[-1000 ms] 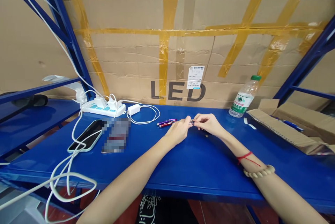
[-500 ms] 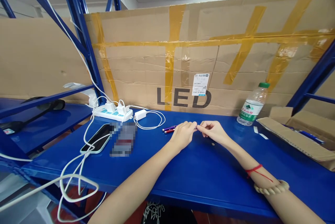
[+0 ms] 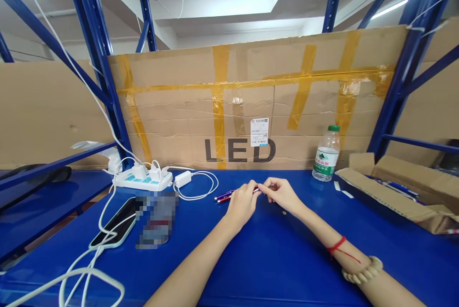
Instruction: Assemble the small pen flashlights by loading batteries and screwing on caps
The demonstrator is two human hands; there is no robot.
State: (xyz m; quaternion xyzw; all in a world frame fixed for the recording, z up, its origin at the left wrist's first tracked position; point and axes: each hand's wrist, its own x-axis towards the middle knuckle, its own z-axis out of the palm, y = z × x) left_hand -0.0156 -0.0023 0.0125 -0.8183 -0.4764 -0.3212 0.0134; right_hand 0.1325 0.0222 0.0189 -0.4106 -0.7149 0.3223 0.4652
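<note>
My left hand (image 3: 243,205) is closed, its thumb and fingers pinching a slim pen (image 3: 256,190) that shows only in part between the two hands. My right hand (image 3: 283,195) meets it from the right, with thumb and forefinger closed at the pen's other end. Just left of my left hand, the ends of a purple pen (image 3: 223,195) and a red pen (image 3: 224,199) stick out side by side. Their other ends are hidden behind that hand, so I cannot tell whether the red one is the pen held. A tiny gold-coloured piece (image 3: 284,213) lies below my right hand.
On the left are a phone (image 3: 116,223), a blurred-out item (image 3: 158,221), white cables and a power strip (image 3: 143,180). A water bottle (image 3: 326,155) stands back right, beside an open cardboard box (image 3: 383,197) holding pens. A large LED carton (image 3: 172,120) lines the back.
The camera view has tilted up and shifted right, so things sit lower and further left in the picture. Both hands keep nearly the same pinch on the pen.
</note>
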